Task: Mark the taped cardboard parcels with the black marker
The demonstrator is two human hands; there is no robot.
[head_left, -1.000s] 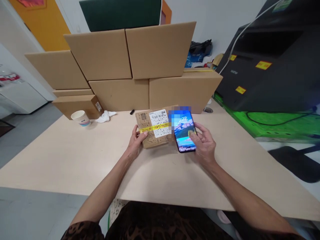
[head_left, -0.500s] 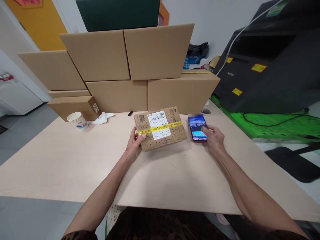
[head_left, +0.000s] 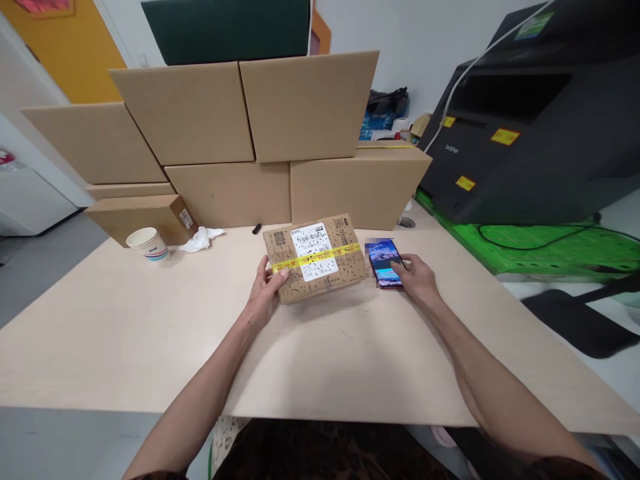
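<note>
My left hand (head_left: 265, 287) grips the lower left edge of a small cardboard parcel (head_left: 343, 267), thumb on top and fingers mostly hidden at its side and below. The parcel tilts toward me over the table. Yellow tape crosses it, and a white shipping label (head_left: 313, 250) covers its middle. To the right of the parcel, my right hand (head_left: 417, 277) is closed around the right side of a smartphone (head_left: 384, 250). Its screen is lit with a mountain picture, and my thumb lies over the glass. Parcel and phone are apart, with a small gap between them.
Large cardboard boxes (head_left: 225, 193) stand stacked along the back of the table (head_left: 150, 347). At the left are a paper cup (head_left: 150, 245), a crumpled tissue (head_left: 201, 240) and a small black object (head_left: 257, 229). A dark printer (head_left: 500, 160) rises on the right.
The phone and my right hand have come slightly closer to the parcel, and the phone has tilted a little. My left hand keeps its hold. The whole view has shifted slightly.
</note>
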